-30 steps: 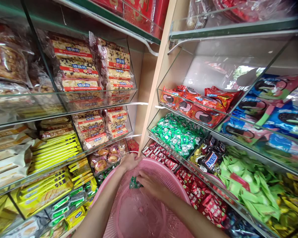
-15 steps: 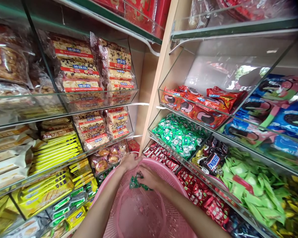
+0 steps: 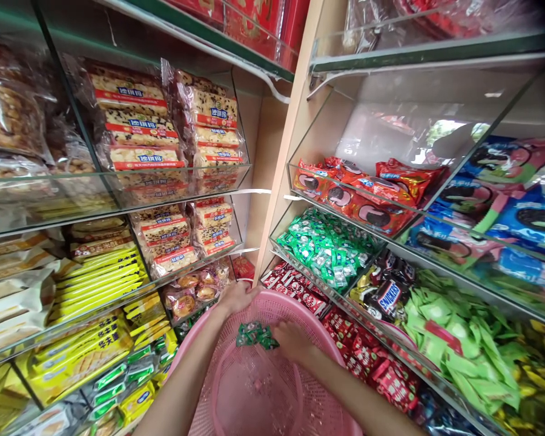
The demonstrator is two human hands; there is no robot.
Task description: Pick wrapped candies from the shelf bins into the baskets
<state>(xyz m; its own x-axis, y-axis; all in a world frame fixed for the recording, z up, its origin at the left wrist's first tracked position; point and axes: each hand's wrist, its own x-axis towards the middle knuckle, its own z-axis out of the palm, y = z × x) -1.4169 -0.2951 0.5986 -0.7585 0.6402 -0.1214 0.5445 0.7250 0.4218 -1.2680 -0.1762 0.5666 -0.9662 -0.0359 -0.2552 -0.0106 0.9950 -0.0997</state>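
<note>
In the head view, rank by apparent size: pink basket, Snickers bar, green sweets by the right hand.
1. Largest: pink basket.
2-3. Snickers bar and green sweets look alike; nearness differs, so unranked.

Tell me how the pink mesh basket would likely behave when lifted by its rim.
Probably light: the pink basket looks like thin perforated plastic, and the left hand grasps just its rim. Its mesh walls would likely flex somewhat.

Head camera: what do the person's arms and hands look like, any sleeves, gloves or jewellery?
The left forearm and right forearm are bare to the frame edge, no sleeves showing. The left hand and right hand wear no gloves; no watch, bracelet or ring is visible.
</note>
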